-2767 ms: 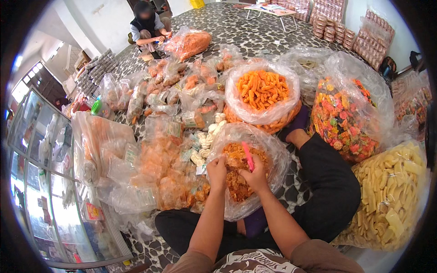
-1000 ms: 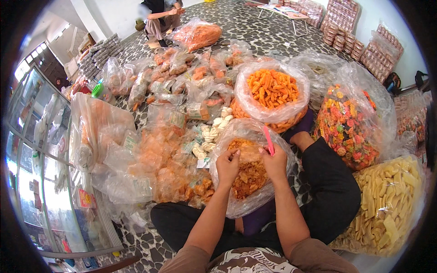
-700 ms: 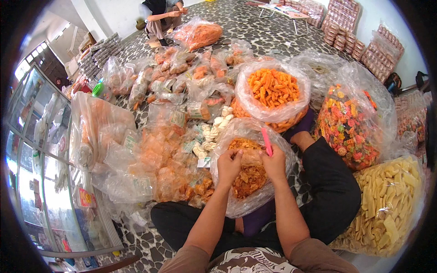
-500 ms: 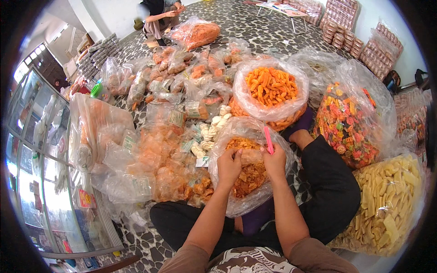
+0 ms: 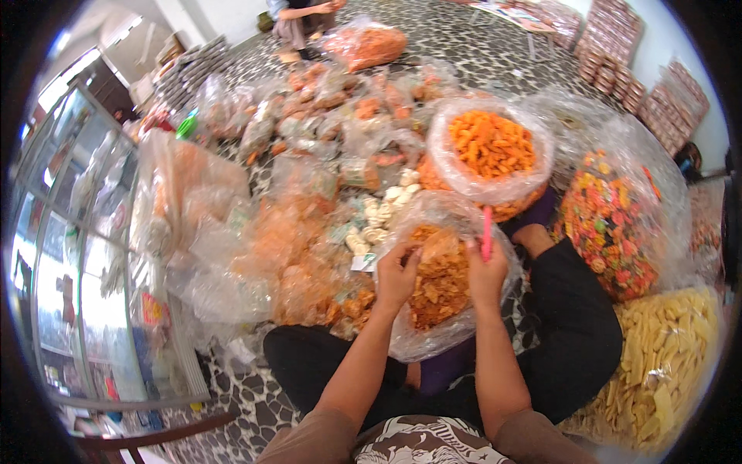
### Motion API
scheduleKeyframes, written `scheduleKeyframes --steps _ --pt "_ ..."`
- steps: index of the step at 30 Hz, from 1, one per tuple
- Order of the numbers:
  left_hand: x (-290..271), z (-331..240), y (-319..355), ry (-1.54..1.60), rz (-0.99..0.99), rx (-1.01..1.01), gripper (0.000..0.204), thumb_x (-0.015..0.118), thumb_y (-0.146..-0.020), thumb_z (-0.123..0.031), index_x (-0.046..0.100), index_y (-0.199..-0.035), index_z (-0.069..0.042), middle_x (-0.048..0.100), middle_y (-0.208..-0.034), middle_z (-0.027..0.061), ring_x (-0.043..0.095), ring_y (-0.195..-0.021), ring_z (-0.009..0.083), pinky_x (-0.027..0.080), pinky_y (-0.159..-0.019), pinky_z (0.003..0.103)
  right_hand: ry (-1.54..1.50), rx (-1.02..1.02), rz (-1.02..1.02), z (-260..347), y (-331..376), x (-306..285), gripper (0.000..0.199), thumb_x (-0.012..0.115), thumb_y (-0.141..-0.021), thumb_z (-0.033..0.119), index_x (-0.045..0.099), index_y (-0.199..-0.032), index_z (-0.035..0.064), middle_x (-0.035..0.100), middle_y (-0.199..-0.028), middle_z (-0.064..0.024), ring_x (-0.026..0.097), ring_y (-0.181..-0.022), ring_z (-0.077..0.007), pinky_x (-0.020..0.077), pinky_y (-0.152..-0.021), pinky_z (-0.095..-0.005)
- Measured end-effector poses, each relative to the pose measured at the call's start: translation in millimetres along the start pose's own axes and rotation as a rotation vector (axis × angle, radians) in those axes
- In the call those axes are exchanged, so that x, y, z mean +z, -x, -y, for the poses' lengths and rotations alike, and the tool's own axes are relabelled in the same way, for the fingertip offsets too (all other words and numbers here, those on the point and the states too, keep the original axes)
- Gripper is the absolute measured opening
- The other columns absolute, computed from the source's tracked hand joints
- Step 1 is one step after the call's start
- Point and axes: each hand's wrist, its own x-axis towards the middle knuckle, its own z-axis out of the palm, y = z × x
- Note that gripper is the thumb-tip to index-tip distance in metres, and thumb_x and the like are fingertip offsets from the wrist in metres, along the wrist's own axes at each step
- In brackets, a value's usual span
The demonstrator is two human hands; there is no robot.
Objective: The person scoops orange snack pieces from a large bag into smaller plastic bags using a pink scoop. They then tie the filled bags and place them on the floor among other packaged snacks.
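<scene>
Over a large open plastic bag (image 5: 403, 338) of orange-brown chips (image 5: 429, 309), my two hands are close together. With finger and thumb, my left hand (image 5: 396, 277) pinches one side of a small clear plastic bag (image 5: 442, 249), which seems to have some chips inside. My right hand (image 5: 488, 272) is closed at its other side and also grips a flat pink plastic strip (image 5: 487, 232) that sticks up from the fingers. Glare and thin film make the small bag's edges hard to follow.
Around me are open bags of orange puffed snacks (image 5: 492, 143), colourful snacks (image 5: 610, 232) and pale yellow strips (image 5: 657, 371). Filled packets (image 5: 290, 255) lie to the left, beside a glass case (image 5: 85, 255). Another person (image 5: 303, 22) sits at the far side.
The view has shifted, so the surroundings sit further right. My hands stay over the chip bag with the small bag between them, and the pink strip now stands more upright.
</scene>
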Motion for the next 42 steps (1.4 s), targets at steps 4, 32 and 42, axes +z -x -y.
scheduleKeyframes --steps 4,32,42 --pt "-33 7 18 0.109 -0.107 0.08 0.016 0.07 -0.097 -0.005 0.072 -0.111 0.003 0.073 -0.09 0.0056 0.069 -0.077 0.011 0.054 -0.07 0.026 -0.189 0.004 0.006 14 15 17 0.026 0.069 -0.1 0.025 0.067 -0.103 -0.0001 0.06 -0.08 -0.0039 0.055 -0.075 -0.015 0.0471 -0.07 -0.0328" --pt "-192 94 66 0.603 -0.843 -0.503 0.021 0.068 -0.099 -0.011 0.058 -0.117 -0.004 0.054 -0.089 0.0003 0.053 -0.071 0.0082 0.045 -0.059 0.023 0.701 -0.081 0.886 -51 164 205 0.042 0.083 -0.077 0.021 0.067 -0.113 0.0051 0.072 -0.11 -0.0162 0.069 -0.098 -0.0373 0.0547 -0.085 -0.0455" --pt "-135 44 54 0.62 -0.285 -0.433 0.023 0.07 -0.101 -0.026 0.073 -0.104 -0.003 0.07 -0.086 0.002 0.065 -0.075 0.0086 0.05 -0.064 0.024 -0.263 0.116 0.589 16 120 153 0.04 0.088 -0.08 0.009 0.065 -0.111 -0.0019 0.067 -0.099 -0.0054 0.061 -0.087 -0.0118 0.0514 -0.076 -0.0277"
